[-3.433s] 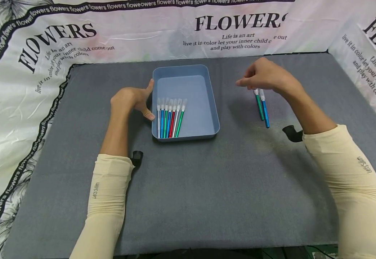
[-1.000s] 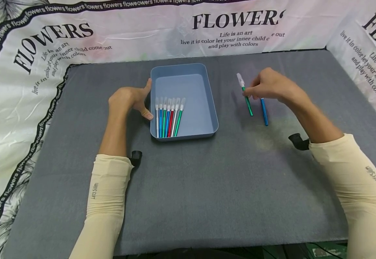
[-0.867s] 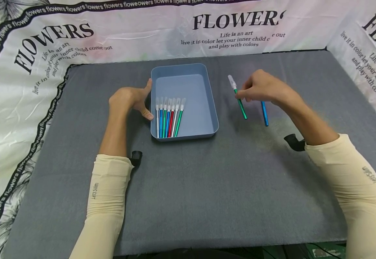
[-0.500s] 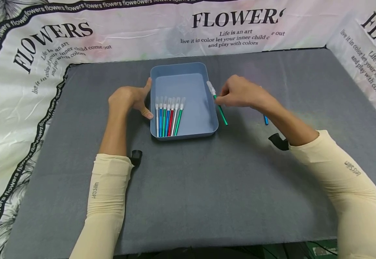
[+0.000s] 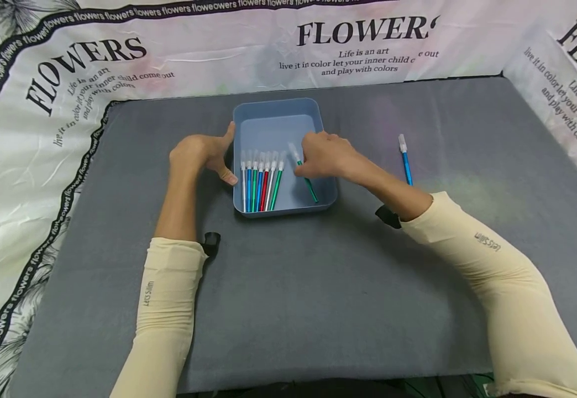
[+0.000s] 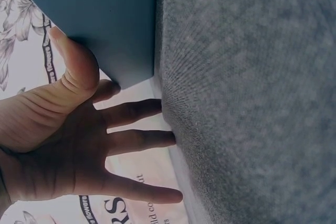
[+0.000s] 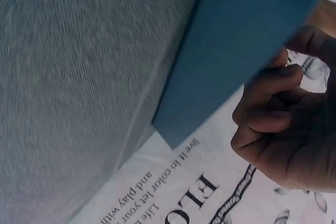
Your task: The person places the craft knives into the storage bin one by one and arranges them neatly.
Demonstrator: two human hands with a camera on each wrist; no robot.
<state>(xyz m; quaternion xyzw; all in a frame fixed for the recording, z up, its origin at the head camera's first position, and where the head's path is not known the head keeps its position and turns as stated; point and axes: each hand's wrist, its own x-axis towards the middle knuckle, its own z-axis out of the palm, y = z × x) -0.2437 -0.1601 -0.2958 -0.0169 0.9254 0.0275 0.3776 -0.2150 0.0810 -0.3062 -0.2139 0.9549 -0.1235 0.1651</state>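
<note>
In the head view my right hand (image 5: 325, 155) pinches a green marker (image 5: 312, 189) with a clear cap, tilted above the right half of a blue-grey tray (image 5: 284, 106). A row of several capped markers (image 5: 262, 182) in silver, blue, green and red lies along the tray's left side. My left hand (image 5: 204, 156) rests against the tray's left wall, thumb on the rim. The left wrist view shows that hand's fingers (image 6: 139, 109) spread straight beside the tray wall (image 6: 115, 19). In the right wrist view the other fingers (image 7: 268, 85) curl near the tray's outer side; the pinch is mostly hidden.
One blue marker (image 5: 405, 160) with a clear cap lies on the grey tablecloth (image 5: 318, 298) right of the tray, partly beyond my right forearm. A white printed sheet (image 5: 219, 50) stands along the back and sides.
My right hand picked up the green marker from beside the blue one and carried it left, over the tray's edge. The blue marker stays on the cloth. My left hand holds its place.
</note>
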